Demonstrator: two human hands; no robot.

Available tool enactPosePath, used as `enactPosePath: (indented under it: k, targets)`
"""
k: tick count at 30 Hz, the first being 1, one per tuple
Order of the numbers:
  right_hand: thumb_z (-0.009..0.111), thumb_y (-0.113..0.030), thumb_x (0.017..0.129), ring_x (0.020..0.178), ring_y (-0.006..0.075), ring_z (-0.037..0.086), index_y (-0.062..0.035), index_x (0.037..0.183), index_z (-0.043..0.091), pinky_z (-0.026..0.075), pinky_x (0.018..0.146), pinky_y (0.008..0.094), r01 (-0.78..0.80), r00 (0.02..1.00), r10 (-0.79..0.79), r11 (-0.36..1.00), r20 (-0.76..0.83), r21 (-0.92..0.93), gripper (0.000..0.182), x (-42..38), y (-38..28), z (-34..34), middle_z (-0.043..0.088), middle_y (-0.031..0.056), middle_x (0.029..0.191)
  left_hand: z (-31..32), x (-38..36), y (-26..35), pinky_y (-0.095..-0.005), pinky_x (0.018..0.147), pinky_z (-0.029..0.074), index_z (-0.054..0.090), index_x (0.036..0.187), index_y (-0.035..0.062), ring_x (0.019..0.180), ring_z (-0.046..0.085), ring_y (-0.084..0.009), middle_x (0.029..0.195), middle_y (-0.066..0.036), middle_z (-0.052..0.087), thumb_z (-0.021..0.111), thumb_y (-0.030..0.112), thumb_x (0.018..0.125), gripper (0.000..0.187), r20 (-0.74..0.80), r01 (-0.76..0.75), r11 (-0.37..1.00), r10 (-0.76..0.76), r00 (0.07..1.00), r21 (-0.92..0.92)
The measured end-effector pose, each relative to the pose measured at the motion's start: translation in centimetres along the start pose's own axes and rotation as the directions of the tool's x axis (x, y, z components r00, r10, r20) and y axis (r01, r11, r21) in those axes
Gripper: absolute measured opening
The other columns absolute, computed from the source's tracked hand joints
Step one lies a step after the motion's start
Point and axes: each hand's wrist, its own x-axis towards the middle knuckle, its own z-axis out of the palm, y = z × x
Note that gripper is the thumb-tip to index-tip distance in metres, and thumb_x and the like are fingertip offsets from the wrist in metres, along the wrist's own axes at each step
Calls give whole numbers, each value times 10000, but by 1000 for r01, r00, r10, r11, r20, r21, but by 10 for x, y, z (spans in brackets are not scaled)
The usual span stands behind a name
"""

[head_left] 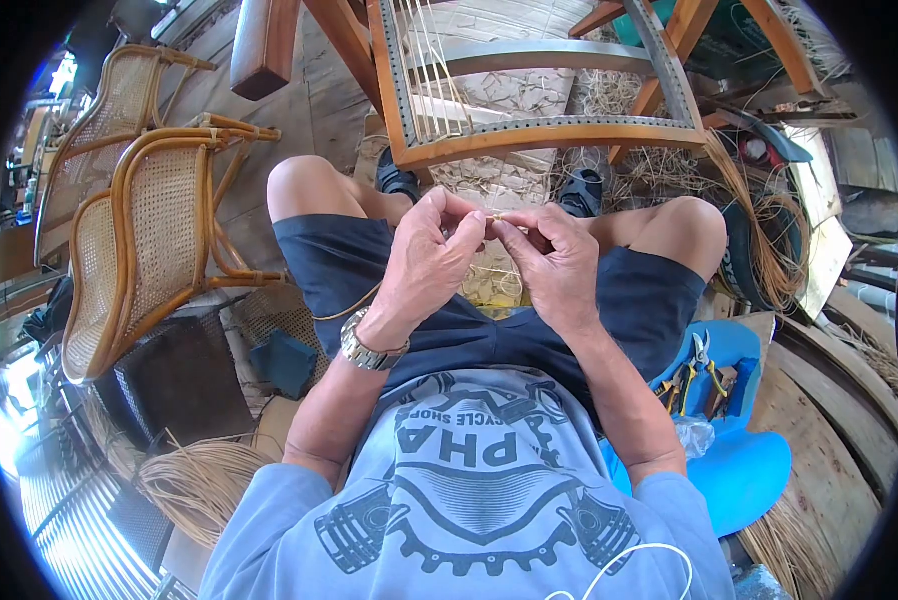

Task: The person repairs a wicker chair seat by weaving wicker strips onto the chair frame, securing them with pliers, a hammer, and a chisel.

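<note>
My left hand point(431, 250) and my right hand point(552, 262) meet above my lap, thumbs and fingertips pinched together on a thin cane strand point(497, 217). The short piece between the fingertips is small, and I cannot make out whether it is knotted. Part of the strand loops below the hands, and a length trails past my left wrist over the thigh. Just beyond the hands stands a wooden chair frame point(559, 138) with a row of small holes along its rails. Several pale cane strands point(431, 85) are strung across its left side.
Rattan chairs with woven panels point(164, 215) stand at the left. A coil of cane point(199, 485) lies at lower left. On the right, a blue tray point(744, 470) holds pliers and cutters point(707, 365). Long cane strands point(769, 240) hang nearby, and scraps litter the floor.
</note>
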Motion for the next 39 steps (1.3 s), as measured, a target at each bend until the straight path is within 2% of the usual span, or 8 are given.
enactPosePath:
  k: [3, 8, 15, 20, 26, 30, 32, 39]
  targets:
    - [742, -30, 881, 761, 33, 592, -18, 943, 736, 479, 655, 190, -10, 1000, 10, 997, 8, -73, 63, 1, -8, -4, 641, -9, 812, 2, 2, -3, -244, 794, 540, 598, 1009, -7, 879, 656, -102, 947, -66, 675, 593, 144, 1006, 151, -10, -12, 1000, 12, 1000, 6]
    - [679, -69, 933, 742, 39, 593, 7, 1001, 705, 474, 676, 189, -239, 965, 259, 928, -33, 287, 105, 3, 4, -11, 665, -4, 832, 1, 22, 8, -236, 780, 530, 596, 1098, -21, 884, 645, -97, 1009, -72, 675, 573, 155, 1014, 197, -40, -36, 990, 31, 999, -136]
    - [654, -90, 956, 720, 41, 528, -16, 1036, 666, 440, 662, 195, -257, 939, 339, 810, -64, 528, 110, 11, 21, -45, 631, -16, 858, -23, 125, 17, -214, 675, 513, 626, 1043, -48, 764, 618, -88, 936, -69, 666, 595, 201, 1002, 254, -249, 31, 997, -48, 967, -70]
    - [633, -79, 966, 736, 59, 524, 6, 1041, 653, 430, 694, 202, -223, 942, 324, 796, -85, 563, 115, 11, 14, -54, 615, 4, 838, -39, 186, -2, -202, 558, 449, 683, 936, -13, 624, 543, -60, 786, -24, 652, 652, 190, 966, 207, -3, 214, 976, -215, 977, -26]
    - [625, -85, 976, 727, 52, 528, 17, 1070, 660, 422, 670, 196, -224, 940, 330, 792, -91, 568, 143, 12, 16, -56, 607, -5, 841, -34, 194, 11, -192, 500, 389, 681, 911, -24, 591, 508, -47, 763, -12, 642, 696, 207, 934, 233, -176, 24, 999, -32, 984, -46]
    - [621, -69, 972, 740, 67, 520, 5, 1049, 651, 427, 695, 208, -222, 947, 314, 795, -70, 564, 111, 11, 18, -54, 612, 2, 852, -39, 173, 12, -238, 498, 377, 688, 887, -32, 539, 473, -73, 742, -13, 632, 708, 316, 908, 349, -277, 146, 979, -103, 955, 142]
    - [633, -78, 970, 746, 60, 526, -3, 1054, 658, 433, 694, 203, -243, 940, 336, 785, -62, 570, 115, 10, 17, -49, 622, -2, 874, -38, 167, 11, -267, 512, 403, 701, 870, -22, 547, 496, -85, 734, -18, 639, 712, 329, 903, 353, -173, 211, 840, -142, 975, 499]
    - [661, -99, 962, 758, 52, 535, -9, 1062, 668, 443, 709, 201, -259, 932, 357, 777, -63, 574, 135, 5, 17, -44, 633, -12, 887, -24, 180, 1, -244, 707, 472, 709, 968, -22, 772, 587, -74, 854, -32, 677, 686, 216, 942, 241, -53, -103, 943, 126, 991, 317]
